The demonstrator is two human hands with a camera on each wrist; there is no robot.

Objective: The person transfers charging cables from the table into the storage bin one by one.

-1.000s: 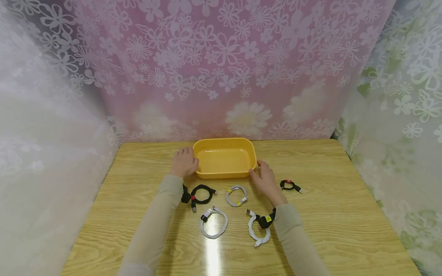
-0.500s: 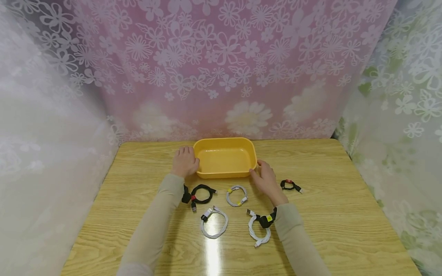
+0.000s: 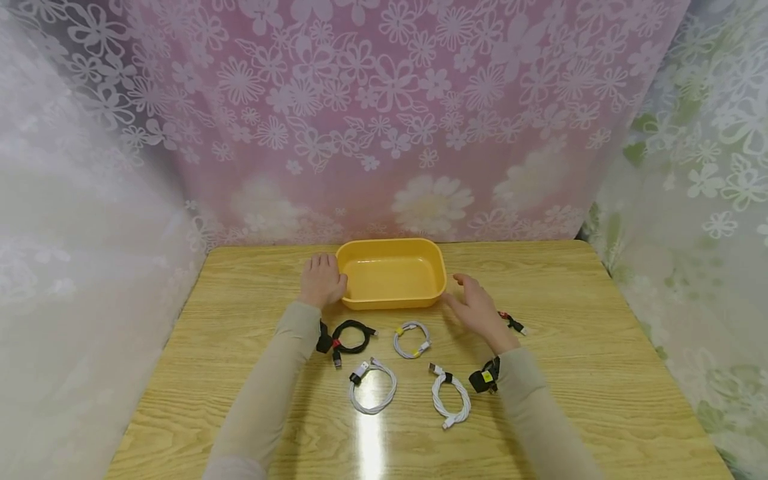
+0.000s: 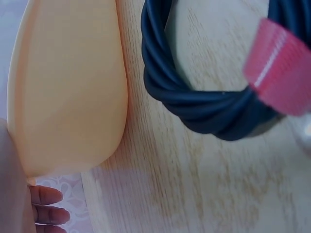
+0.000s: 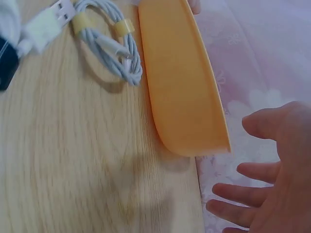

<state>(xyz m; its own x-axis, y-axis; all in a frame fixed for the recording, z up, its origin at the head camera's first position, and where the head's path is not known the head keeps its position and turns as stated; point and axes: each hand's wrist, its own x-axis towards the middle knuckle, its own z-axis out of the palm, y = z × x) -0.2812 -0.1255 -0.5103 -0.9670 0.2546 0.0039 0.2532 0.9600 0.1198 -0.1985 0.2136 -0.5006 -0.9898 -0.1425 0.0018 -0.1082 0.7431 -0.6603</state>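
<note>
The yellow tray [image 3: 393, 304] stands upright at the back of the table, nothing inside it. My left hand [image 3: 322, 280] grips its left end, the thumb over the rim and the other fingers outside, partly hidden by the tray in the left wrist view. Just off the tray's right front corner is my right hand [image 3: 478, 312], fingers apart and holding nothing; a gap shows between it and the tray [image 5: 187, 87] in the right wrist view. A black coiled cable with a red tie [image 3: 353, 352] lies near my left wrist.
In front of the tray lie a thin white coiled cable with yellow ties [image 3: 397, 345], a white cable with a black tie [image 3: 393, 390] and a thick white cable [image 3: 440, 402]. A small black cable [image 3: 516, 325] is partly hidden behind my right hand. Floral curtains surround the table.
My right hand has let go of the tray's right corner and moved a little to the right, now partly covering the small black cable. The left hand and the tray have stayed in place.
</note>
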